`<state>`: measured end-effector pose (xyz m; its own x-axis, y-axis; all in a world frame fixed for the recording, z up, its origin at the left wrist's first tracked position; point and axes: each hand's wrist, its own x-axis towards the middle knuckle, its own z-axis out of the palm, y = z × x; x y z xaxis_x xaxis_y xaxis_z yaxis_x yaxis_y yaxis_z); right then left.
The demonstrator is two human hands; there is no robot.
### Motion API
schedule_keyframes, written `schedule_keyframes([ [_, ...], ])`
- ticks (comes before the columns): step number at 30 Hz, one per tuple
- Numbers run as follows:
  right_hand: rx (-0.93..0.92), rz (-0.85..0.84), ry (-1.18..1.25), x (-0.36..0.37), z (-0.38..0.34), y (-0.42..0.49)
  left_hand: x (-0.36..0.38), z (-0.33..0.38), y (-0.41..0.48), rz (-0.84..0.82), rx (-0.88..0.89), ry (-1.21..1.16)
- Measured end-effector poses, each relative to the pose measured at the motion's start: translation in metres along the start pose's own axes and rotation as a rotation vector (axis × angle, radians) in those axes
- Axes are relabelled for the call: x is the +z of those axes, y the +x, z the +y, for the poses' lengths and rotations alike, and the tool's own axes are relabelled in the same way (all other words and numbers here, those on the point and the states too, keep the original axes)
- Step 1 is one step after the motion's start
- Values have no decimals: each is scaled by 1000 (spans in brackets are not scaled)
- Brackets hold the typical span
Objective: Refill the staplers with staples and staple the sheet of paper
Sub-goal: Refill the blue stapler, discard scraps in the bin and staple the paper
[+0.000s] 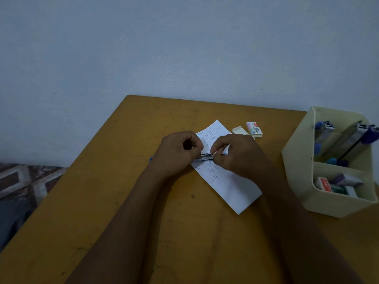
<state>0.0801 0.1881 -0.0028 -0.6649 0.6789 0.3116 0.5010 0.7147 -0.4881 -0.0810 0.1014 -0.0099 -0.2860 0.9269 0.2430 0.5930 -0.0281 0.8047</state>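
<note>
- Plainly, you held a slim dark stapler (206, 157) between both hands, just above the sheet of paper (225, 181) near the middle of the desk (123, 201).
- Your left grip (176, 152) was curled tight, with the fingers and thumb clamped on the stapler's left end.
- Your right grip (238, 154) pinched the stapler's right end between thumb and bent fingers. Most of the stapler was hidden under your two hands.
- The sheet of paper lay flat and slanted on the desk, with lines of print on it. Its far corner pointed toward the wall (164, 48).
- A small staple box (254, 129) lay just beyond the paper, with a cream sleeve (239, 130) touching it on the left.
- A cream organizer (297, 171) stood at the desk's right edge, well apart from your hands.
- Its rear compartment held two more staplers (326, 134), both leaning.
- Its front compartment held several small boxes (336, 184). You could not read their labels.
</note>
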Motion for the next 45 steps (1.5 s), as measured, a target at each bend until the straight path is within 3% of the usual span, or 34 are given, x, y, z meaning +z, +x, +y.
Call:
schedule_keyframes([
  [10, -40, -134, -34, -15, 3, -2, 0, 1, 0, -5, -12, 4],
  [24, -103, 23, -123, -7, 11, -4, -1, 1, 0, -10, -5, 15],
  [30, -76, -76, -44, -7, 11, -2, 0, 1, 0, -2, -2, 10],
  [37, -87, -65, -81, -6, 13, -1, 0, 0, 0, -5, 0, 17],
  [45, -253, 36, -131, 1, 19, -1, -1, 1, 0, 3, -2, 7],
])
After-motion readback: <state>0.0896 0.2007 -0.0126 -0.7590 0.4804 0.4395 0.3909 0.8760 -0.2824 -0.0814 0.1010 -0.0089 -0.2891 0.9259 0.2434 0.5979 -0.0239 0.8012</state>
